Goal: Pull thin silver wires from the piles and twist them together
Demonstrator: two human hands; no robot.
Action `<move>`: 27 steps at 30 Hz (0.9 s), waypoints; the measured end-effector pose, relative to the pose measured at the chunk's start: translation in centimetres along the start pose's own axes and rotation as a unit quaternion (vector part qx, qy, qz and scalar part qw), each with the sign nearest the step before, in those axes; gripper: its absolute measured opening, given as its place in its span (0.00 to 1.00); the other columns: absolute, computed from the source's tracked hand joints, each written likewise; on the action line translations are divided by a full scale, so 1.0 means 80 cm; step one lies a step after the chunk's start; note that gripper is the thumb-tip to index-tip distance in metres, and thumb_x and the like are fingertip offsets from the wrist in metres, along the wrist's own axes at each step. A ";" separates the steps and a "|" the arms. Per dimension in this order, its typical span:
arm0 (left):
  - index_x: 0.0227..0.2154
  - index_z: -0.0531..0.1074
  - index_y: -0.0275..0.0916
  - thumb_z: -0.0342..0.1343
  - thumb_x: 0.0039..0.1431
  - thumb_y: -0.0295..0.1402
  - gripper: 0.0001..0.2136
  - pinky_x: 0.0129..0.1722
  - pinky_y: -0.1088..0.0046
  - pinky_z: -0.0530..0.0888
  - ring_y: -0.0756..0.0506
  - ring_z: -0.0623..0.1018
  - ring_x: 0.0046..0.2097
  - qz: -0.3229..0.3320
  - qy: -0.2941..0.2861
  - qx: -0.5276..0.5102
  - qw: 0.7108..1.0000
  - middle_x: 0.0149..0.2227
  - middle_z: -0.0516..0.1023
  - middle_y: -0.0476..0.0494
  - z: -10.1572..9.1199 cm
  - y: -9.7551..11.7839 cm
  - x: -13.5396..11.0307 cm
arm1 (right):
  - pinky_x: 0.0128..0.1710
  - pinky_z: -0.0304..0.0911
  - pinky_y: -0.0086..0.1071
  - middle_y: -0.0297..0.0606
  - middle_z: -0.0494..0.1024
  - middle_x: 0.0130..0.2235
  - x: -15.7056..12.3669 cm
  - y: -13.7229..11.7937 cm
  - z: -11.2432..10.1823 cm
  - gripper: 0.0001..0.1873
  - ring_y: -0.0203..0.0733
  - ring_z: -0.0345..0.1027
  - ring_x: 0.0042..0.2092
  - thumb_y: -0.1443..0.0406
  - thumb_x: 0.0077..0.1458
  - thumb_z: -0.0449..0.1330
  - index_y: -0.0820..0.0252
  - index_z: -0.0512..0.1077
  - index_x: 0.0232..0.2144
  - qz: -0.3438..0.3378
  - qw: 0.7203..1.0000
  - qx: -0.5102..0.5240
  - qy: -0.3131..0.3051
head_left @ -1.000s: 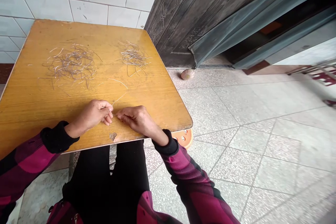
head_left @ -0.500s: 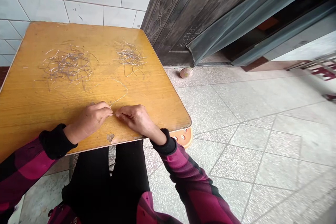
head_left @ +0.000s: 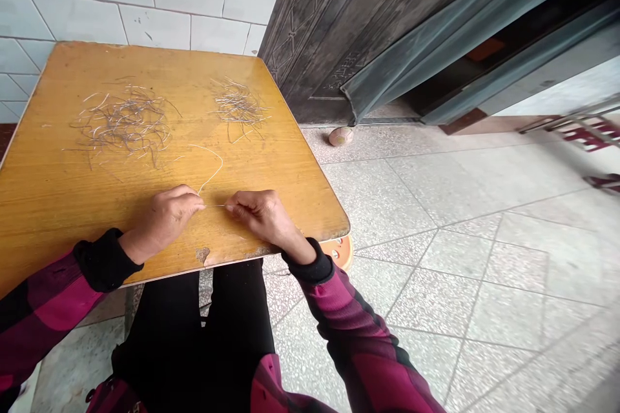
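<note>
My left hand (head_left: 169, 211) is closed in a pinch on a thin pale wire (head_left: 221, 163), whose free length curves up and back over the table. A short straight stretch of it runs across to my right hand (head_left: 259, 211), which pinches the other part between thumb and forefinger. Both hands are over the near edge of the wooden table (head_left: 271, 161). Farther back lies a large loose pile of thin wire pieces (head_left: 126, 119) on the left. To its right is a smaller, tighter pile of similar pieces (head_left: 241, 105).
White wall tiles (head_left: 165, 29) stand behind the table. A dark carved door (head_left: 314, 39) and a grey curtain (head_left: 407, 58) are at the right. On the speckled floor lies a roundish pinkish object (head_left: 340, 136). An orange stool (head_left: 341, 250) shows under the table's right corner.
My right hand has moved to the right, away from my left, so more wire shows straight between them. The wire's free loop has shifted left a little.
</note>
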State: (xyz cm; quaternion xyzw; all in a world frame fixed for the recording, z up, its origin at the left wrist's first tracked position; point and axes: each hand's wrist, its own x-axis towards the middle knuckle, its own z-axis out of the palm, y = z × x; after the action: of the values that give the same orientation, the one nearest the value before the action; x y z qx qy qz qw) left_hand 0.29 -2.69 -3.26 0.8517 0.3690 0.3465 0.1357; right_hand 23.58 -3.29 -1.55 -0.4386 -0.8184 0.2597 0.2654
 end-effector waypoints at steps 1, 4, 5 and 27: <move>0.31 0.76 0.38 0.53 0.64 0.29 0.09 0.36 0.74 0.73 0.49 0.77 0.35 -0.006 0.003 -0.005 1.000 0.33 0.79 0.46 0.000 -0.001 0.000 | 0.30 0.57 0.27 0.33 0.74 0.25 -0.002 0.000 -0.001 0.11 0.32 0.65 0.27 0.66 0.61 0.53 0.61 0.74 0.29 0.002 1.000 0.000 0.006; 0.31 0.77 0.38 0.53 0.64 0.28 0.08 0.36 0.74 0.72 0.49 0.77 0.35 -0.027 0.016 -0.023 0.999 0.33 0.79 0.46 0.000 -0.003 -0.001 | 0.29 0.56 0.27 0.32 0.73 0.24 -0.012 0.004 -0.007 0.11 0.32 0.63 0.26 0.66 0.60 0.54 0.61 0.72 0.27 0.011 1.000 -0.004 0.024; 0.31 0.77 0.38 0.53 0.63 0.28 0.08 0.36 0.74 0.72 0.49 0.77 0.35 -0.031 0.020 -0.026 0.999 0.34 0.79 0.46 0.000 -0.003 -0.001 | 0.29 0.56 0.27 0.32 0.72 0.24 -0.015 0.008 -0.011 0.11 0.32 0.63 0.26 0.67 0.60 0.54 0.61 0.72 0.26 0.018 0.999 -0.005 0.029; 0.34 0.76 0.38 0.50 0.65 0.24 0.09 0.38 0.74 0.75 0.49 0.78 0.38 0.080 -0.058 -0.004 0.995 0.38 0.79 0.45 0.002 0.015 -0.001 | 0.65 0.45 0.51 0.33 0.78 0.46 0.050 0.024 -0.016 0.13 0.44 0.60 0.60 0.64 0.67 0.53 0.50 0.77 0.36 -0.239 0.947 -0.207 -0.061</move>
State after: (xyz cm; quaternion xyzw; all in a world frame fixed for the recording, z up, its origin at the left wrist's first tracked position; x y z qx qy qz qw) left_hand 0.98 -3.57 -2.88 0.8968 0.2894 0.3075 0.1319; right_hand 23.63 1.29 -1.04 -0.2589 -0.9495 0.0395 0.1727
